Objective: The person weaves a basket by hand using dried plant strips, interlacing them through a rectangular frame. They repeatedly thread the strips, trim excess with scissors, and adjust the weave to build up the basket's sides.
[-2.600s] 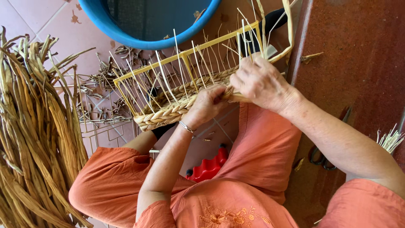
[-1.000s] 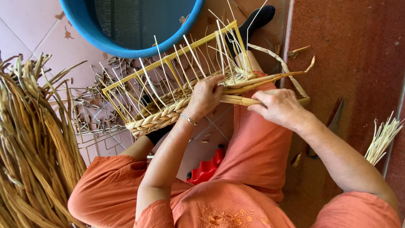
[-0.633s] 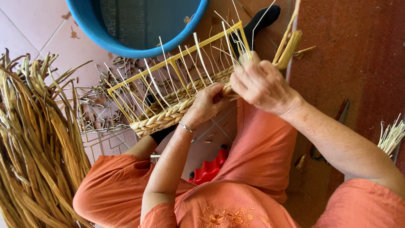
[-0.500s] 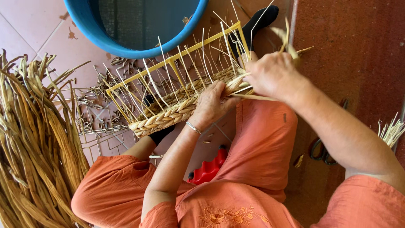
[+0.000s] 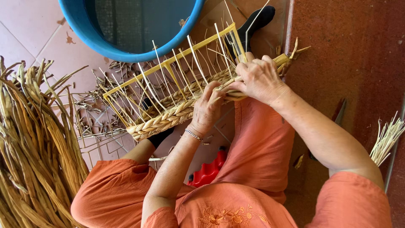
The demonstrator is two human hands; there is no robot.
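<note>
Left to right: the heap of dried reeds (image 5: pixel 29 156) crowds our left edge, the blue tub (image 5: pixel 126 25) closes the far side. Our left hand (image 5: pixel 206 110) pinches the braided band (image 5: pixel 168 118) on the yellow frame (image 5: pixel 168 67) across our lap. Our right hand (image 5: pixel 261 78), raised half a second ago, has dropped back, clenched on the reed strand (image 5: pixel 284 61). Open floor (image 5: pixel 358 55) lies right.
</note>
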